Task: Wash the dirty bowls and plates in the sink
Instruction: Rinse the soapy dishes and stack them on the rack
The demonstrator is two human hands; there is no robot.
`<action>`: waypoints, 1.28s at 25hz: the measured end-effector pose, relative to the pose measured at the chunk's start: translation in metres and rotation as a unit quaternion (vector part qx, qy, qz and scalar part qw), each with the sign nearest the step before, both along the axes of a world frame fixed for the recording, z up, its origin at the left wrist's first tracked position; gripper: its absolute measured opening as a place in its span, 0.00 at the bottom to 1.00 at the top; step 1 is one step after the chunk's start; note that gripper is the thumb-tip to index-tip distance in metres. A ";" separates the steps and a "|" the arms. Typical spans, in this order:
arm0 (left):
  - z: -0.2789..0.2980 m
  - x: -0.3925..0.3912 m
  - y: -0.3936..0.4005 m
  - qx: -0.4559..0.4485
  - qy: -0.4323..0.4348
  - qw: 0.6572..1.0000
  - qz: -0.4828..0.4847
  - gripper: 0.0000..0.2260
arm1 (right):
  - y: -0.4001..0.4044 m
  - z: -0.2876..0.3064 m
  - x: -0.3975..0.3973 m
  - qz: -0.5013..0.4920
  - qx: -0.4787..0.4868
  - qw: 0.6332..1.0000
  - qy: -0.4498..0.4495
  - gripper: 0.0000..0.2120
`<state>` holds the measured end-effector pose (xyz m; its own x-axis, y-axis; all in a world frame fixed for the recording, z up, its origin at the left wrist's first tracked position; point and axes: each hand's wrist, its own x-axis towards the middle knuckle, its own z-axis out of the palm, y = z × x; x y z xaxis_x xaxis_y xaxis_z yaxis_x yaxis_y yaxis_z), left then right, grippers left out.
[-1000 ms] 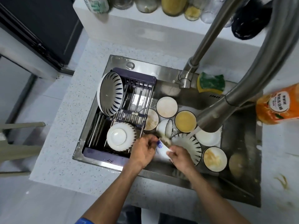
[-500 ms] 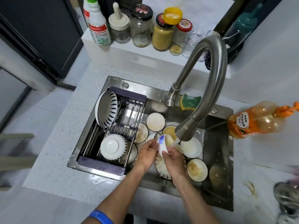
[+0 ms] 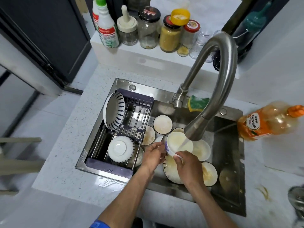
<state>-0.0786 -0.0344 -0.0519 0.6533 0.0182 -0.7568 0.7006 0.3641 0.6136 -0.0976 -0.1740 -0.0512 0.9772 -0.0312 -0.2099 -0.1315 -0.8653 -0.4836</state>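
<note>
Bowl [image 3: 178,143] is held tilted right under the faucet [image 3: 213,89], water running into it. Left hand [image 3: 153,156] cups its side with fingers curled, right hand [image 3: 187,165] pinches the near rim. It's above the sink [image 3: 230,195], over dirty plates [image 3: 171,171]. Drying rack [image 3: 121,129] sits left with two clean bowls.

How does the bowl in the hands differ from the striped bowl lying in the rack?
The held bowl faces up under the faucet stream, gripped by both hands; the striped bowl lies upside down, untouched, in the rack. The held bowl carries blue markings outside; the striped bowl has dark rim stripes. Both are white.
</note>
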 end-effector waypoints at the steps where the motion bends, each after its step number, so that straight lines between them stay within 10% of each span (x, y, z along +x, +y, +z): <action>1: -0.002 0.002 0.002 -0.001 -0.004 1.000 0.002 0.04 | 0.000 -0.002 0.001 0.007 -0.008 1.000 -0.012 0.08; 23: -0.003 0.007 -0.007 0.035 -0.003 0.999 0.004 0.06 | -0.004 0.016 0.004 0.111 -0.078 0.991 -0.018 0.09; 29: 0.000 0.006 -0.017 0.027 -0.035 0.998 -0.044 0.09 | -0.003 0.009 -0.001 -0.033 0.033 0.999 0.017 0.06; 30: 0.001 0.005 -0.022 0.032 -0.054 0.996 -0.066 0.11 | 0.003 0.010 0.002 -0.144 0.159 0.976 0.050 0.04; 32: -0.006 0.003 -0.033 0.100 -0.098 0.978 -0.154 0.19 | 0.018 0.016 0.011 -0.390 0.429 0.802 0.141 0.07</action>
